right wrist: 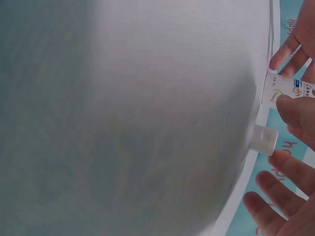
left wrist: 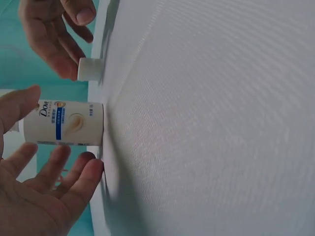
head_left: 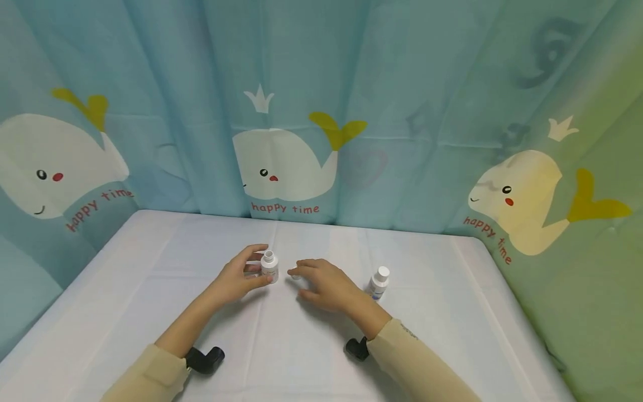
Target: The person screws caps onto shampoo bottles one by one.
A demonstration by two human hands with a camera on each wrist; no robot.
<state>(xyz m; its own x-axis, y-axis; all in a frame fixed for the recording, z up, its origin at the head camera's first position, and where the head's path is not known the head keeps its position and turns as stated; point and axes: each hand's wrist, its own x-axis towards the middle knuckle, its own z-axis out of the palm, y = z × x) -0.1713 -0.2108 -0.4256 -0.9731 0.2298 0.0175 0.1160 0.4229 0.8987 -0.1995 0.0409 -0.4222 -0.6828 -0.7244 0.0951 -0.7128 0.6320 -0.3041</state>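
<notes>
A small white Dove bottle (left wrist: 74, 123) with a bare threaded neck stands upright on the table. My left hand (head_left: 236, 282) holds it lightly, the thumb on one side and spread fingers on the other. To its right, the white cap (left wrist: 90, 69) sits on the table, mostly hidden under my right hand (head_left: 324, 285) in the head view. In the right wrist view, one fingertip of that hand touches the top edge of the cap, while its other fingers are spread and the thumb stays apart from the cap.
Behind my right wrist stands a second white bottle (head_left: 378, 283) with its cap on. White cloth covers the table (head_left: 281, 357). Blue-green curtains (head_left: 412, 139) printed with whales hang along the back and sides. A black wrist mount (head_left: 205, 360) projects from the left sleeve.
</notes>
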